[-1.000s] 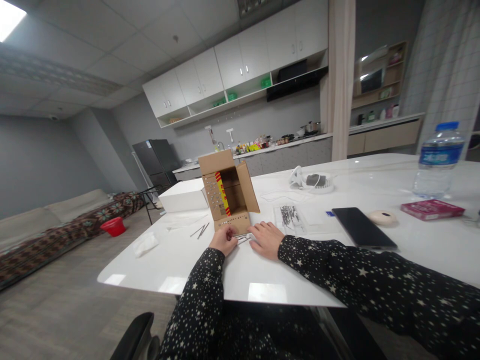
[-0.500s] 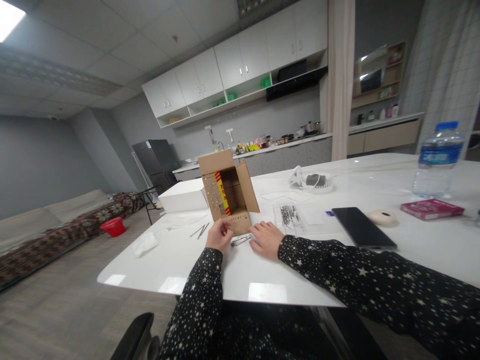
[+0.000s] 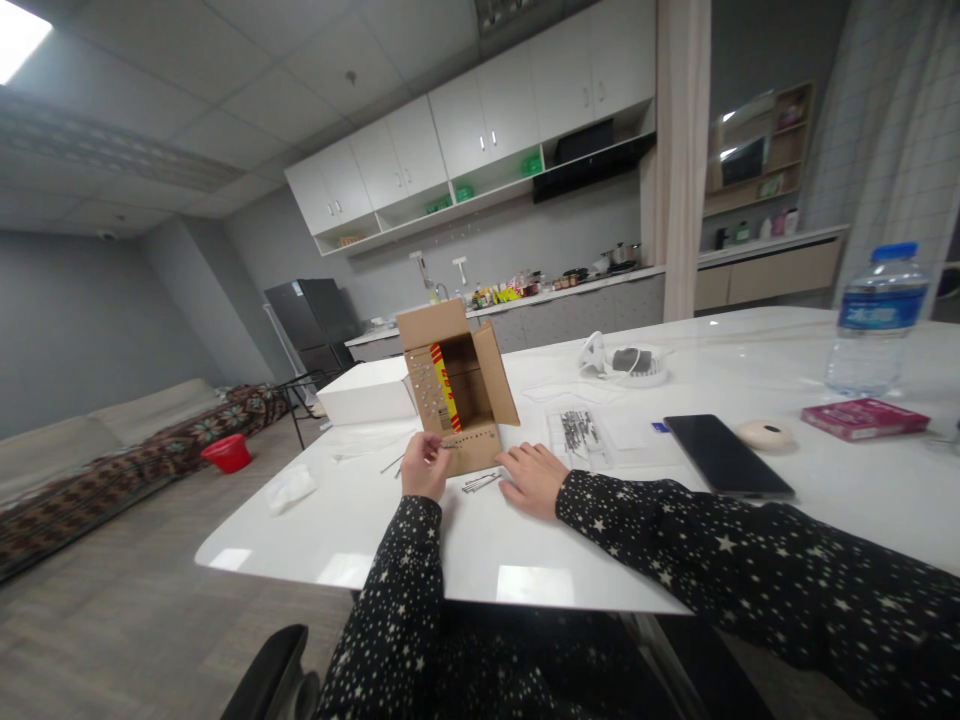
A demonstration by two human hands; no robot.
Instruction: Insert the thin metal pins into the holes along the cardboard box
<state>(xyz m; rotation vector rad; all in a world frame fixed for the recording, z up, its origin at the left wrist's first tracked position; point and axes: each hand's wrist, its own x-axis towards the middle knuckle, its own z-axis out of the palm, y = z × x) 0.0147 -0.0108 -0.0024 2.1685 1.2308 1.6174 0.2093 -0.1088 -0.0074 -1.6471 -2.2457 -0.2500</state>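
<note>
A small open cardboard box (image 3: 421,385) stands on the white table, with rows of small dots or metal heads on its left flap and a row of dark holes along its lower flap. At that lower flap, my left hand (image 3: 425,467) is closed in a pinch, a thin screw-like metal piece (image 3: 450,445) showing at its fingertips. Several long, thin metal pieces (image 3: 481,484) lie just in front of the box. Beside them my right hand (image 3: 534,480) rests on the table, fingers stretched out, the fingertips close to the box's lower right corner.
Right of the box lie a clear case (image 3: 581,435) of small metal parts, a black phone (image 3: 726,455), a beige rounded object (image 3: 765,435), a magenta box (image 3: 864,418) and a water bottle (image 3: 874,325). Crumpled white plastic (image 3: 291,490) and a white box (image 3: 367,390) are leftward.
My left hand has shifted a little left and up, away from the loose metal pieces, and a thin piece now shows in its pinch. My right hand has stayed put.
</note>
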